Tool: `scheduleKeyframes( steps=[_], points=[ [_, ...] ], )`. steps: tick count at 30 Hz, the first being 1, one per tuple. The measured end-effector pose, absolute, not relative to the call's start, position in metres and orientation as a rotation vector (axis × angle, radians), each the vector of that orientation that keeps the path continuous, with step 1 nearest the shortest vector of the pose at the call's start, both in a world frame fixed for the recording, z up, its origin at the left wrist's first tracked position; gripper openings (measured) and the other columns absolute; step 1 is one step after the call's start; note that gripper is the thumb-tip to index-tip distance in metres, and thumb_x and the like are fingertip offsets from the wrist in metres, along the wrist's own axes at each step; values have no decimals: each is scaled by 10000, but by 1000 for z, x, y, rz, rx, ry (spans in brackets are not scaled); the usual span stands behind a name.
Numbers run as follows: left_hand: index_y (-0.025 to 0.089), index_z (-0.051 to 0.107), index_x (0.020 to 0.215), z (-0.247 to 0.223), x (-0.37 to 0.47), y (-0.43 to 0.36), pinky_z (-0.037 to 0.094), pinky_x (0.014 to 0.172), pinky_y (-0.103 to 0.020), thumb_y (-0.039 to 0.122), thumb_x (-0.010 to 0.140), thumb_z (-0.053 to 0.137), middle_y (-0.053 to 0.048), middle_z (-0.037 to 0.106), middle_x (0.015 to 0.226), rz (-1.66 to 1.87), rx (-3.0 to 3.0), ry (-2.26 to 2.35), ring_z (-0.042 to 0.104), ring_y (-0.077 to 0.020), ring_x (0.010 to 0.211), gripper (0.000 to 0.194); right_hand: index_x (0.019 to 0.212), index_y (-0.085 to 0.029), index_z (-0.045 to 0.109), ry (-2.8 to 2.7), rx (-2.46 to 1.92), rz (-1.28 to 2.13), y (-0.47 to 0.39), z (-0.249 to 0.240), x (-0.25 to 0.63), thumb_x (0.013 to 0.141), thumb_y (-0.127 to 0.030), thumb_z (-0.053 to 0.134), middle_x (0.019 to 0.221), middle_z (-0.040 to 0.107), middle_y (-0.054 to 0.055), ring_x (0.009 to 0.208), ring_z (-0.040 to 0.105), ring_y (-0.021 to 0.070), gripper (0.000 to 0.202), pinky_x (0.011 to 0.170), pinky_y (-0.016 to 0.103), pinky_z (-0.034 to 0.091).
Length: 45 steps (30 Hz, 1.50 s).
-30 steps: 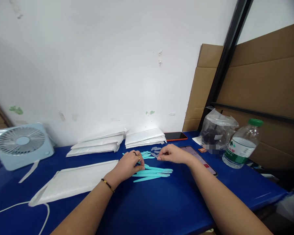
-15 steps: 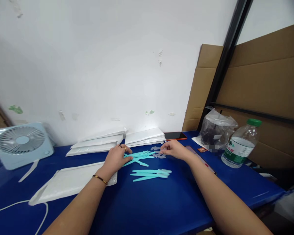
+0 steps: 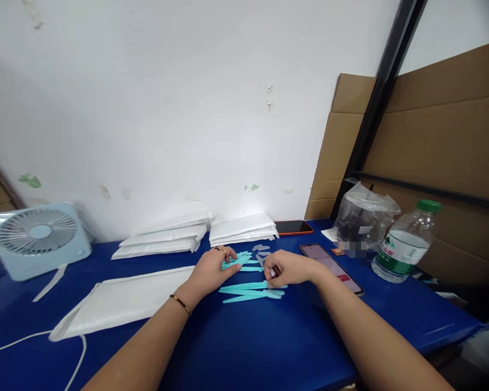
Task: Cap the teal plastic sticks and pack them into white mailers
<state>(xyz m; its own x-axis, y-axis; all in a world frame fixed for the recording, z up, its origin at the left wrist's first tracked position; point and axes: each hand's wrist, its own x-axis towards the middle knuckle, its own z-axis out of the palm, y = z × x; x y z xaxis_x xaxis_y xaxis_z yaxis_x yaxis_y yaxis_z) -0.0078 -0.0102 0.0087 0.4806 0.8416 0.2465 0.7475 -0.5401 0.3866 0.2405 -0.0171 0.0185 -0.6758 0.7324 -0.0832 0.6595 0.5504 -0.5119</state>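
Turquoise eyebrow razors (image 3: 237,259) lie in a loose pile on the blue table, partly under my left hand (image 3: 217,267). The thumb and fingers of that hand are closed on the handle of one eyebrow razor (image 3: 251,269), whose far end points at my right hand (image 3: 290,267). My right hand is pinched, with a small pale piece, seemingly a clear plastic cap (image 3: 274,272), partly hidden in its fingers. Several clear caps (image 3: 262,253) lie just behind. Nearer to me, several razors (image 3: 248,294) rest side by side, below the right fingertips.
White padded envelopes are stacked (image 3: 163,234) along the wall, with another stack (image 3: 242,227) beside them. One envelope (image 3: 126,296) lies flat at left, near a fan (image 3: 41,233). Phones (image 3: 330,266), a bagged cup (image 3: 362,212) and a water bottle (image 3: 405,241) stand or lie at right.
My left hand has moved right, over the razor pile. My right hand has come from the clear caps toward me, and a razor now lies between the two hands.
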Motion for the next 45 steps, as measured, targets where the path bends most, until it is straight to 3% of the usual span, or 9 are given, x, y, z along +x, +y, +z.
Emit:
scheduleKeyframes(
  steps=[5, 10, 14, 21, 27, 33, 37, 40, 45],
  points=[
    [241, 661, 891, 10, 1, -20, 403, 738, -256, 471, 804, 500, -9, 657, 886, 452, 2592, 1132, 572, -172, 850, 294, 831, -162, 633, -2549, -1168, 700, -21, 23, 235, 767, -317, 572, 683, 585, 9, 589, 502, 110, 178, 532, 197, 363],
    [241, 689, 830, 8, -6, -5, 399, 729, -269, 378, 815, 507, -16, 658, 852, 467, 2644, 1295, 578, -175, 814, 228, 799, -158, 622, -2405, -1235, 555, -15, 23, 240, 781, -261, 551, 715, 609, 28, 615, 525, 119, 126, 547, 199, 364],
    [246, 664, 946, 9, -16, 2, 401, 766, -302, 395, 790, 532, -33, 648, 941, 560, 2605, 1470, 557, -212, 912, 253, 844, -162, 627, -2216, -1436, 512, -7, 22, 255, 760, -288, 576, 723, 618, 29, 622, 546, 124, 160, 535, 198, 367],
    [249, 664, 843, 11, -2, -20, 397, 692, -250, 470, 778, 531, -5, 643, 862, 479, 2619, 1204, 571, -169, 817, 265, 733, -168, 664, -2613, -1399, 744, -15, 19, 255, 633, -333, 692, 676, 608, 3, 595, 529, 117, 196, 506, 194, 360],
    [237, 681, 788, 5, 5, -20, 386, 634, -232, 381, 809, 515, -1, 671, 795, 368, 2616, 1123, 581, -150, 736, 221, 773, -156, 636, -2584, -1306, 761, -17, 15, 241, 702, -326, 643, 640, 590, -3, 553, 518, 102, 184, 491, 189, 352],
    [208, 681, 787, 13, -10, -4, 386, 738, -276, 301, 832, 471, -33, 664, 838, 492, 2700, 1312, 576, -178, 813, 235, 757, -151, 627, -2364, -1362, 593, -14, 22, 245, 729, -281, 612, 655, 624, 17, 555, 550, 113, 134, 500, 190, 368],
    [224, 661, 854, 20, -20, -4, 385, 686, -282, 404, 811, 493, -28, 650, 853, 587, 2587, 1466, 565, -194, 817, 250, 791, -151, 631, -2186, -1477, 629, -8, 22, 253, 759, -290, 565, 620, 630, 23, 504, 561, 114, 157, 466, 189, 388],
    [243, 663, 858, 21, -14, -15, 382, 670, -257, 471, 751, 554, -16, 626, 897, 485, 2582, 1241, 559, -173, 796, 275, 785, -152, 644, -2167, -1474, 665, -10, 23, 253, 757, -288, 562, 645, 641, 24, 494, 569, 108, 161, 469, 187, 406],
    [219, 656, 748, 13, 2, -30, 357, 602, -233, 381, 732, 577, -1, 611, 784, 267, 2560, 1096, 542, -140, 697, 181, 765, -151, 685, -2381, -1327, 855, -20, 29, 248, 719, -386, 618, 592, 614, 6, 473, 548, 104, 249, 476, 194, 404]
  ],
)
